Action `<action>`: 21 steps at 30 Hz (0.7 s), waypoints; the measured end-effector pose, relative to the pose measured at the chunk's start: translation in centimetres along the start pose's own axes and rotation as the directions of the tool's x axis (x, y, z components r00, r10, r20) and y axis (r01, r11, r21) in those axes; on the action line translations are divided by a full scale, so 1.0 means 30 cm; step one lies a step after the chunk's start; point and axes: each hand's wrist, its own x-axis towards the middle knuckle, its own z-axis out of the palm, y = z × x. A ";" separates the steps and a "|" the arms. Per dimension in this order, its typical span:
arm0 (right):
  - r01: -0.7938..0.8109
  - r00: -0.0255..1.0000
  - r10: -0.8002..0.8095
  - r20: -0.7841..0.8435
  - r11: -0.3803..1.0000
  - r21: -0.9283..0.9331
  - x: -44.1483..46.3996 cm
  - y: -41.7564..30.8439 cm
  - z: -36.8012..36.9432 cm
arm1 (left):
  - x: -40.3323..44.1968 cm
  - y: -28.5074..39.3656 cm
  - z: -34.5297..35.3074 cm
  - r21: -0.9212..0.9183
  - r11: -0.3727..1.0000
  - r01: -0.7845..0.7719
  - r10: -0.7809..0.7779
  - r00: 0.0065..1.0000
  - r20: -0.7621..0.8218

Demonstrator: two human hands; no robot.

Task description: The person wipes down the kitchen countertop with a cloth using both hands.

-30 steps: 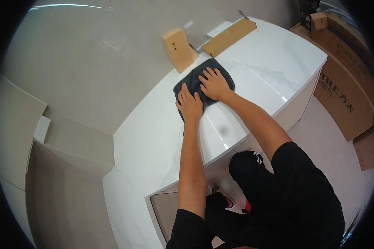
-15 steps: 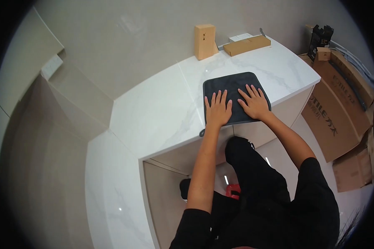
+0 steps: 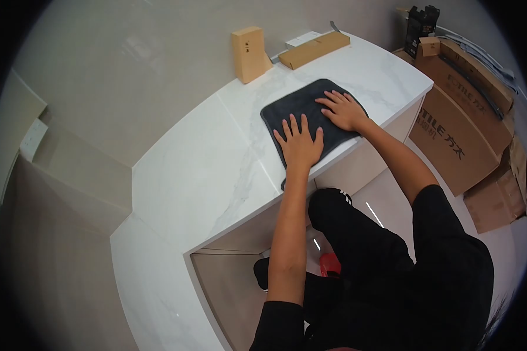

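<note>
A dark grey, flat square pad with rounded corners lies on the white marbled counter, close to its front edge. A small dark loop pokes out at the pad's near left corner. My left hand rests palm down on the pad's near left part, fingers spread. On the far right part, my right hand lies flat with its fingers stretched out toward the left. Neither hand grips anything. The pad's underside is hidden.
A tall wooden block-like box and a long flat cardboard box stand along the wall at the back. Large cardboard boxes lean at the right. Below the counter, something red lies on the floor.
The view has turned, so the counter and pad appear tilted. Against the pad, my right hand has shifted toward its far right side and turned leftward. My left hand stays flat on the pad.
</note>
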 end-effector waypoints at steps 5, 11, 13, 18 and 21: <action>-0.131 0.990 0.129 -0.057 0.991 -0.038 0.127 0.018 0.022 | 0.147 0.005 0.045 -0.038 0.999 -0.016 0.014 0.999 -0.049; -0.157 0.985 0.155 -0.075 0.988 -0.013 0.233 0.038 0.045 | 0.251 -0.010 0.086 -0.025 1.000 -0.018 0.017 0.998 -0.063; -0.153 0.985 0.153 -0.081 0.988 0.000 0.262 0.047 0.057 | 0.279 -0.007 0.091 -0.023 1.000 0.004 -0.005 0.998 -0.063; -0.171 0.979 0.175 -0.101 0.984 0.049 0.323 0.062 0.075 | 0.353 -0.019 0.117 0.026 0.999 0.026 -0.024 0.999 -0.049; -0.184 0.969 0.195 -0.149 0.979 0.086 0.384 0.048 0.094 | 0.407 -0.025 0.132 0.038 0.998 0.044 -0.043 0.998 -0.037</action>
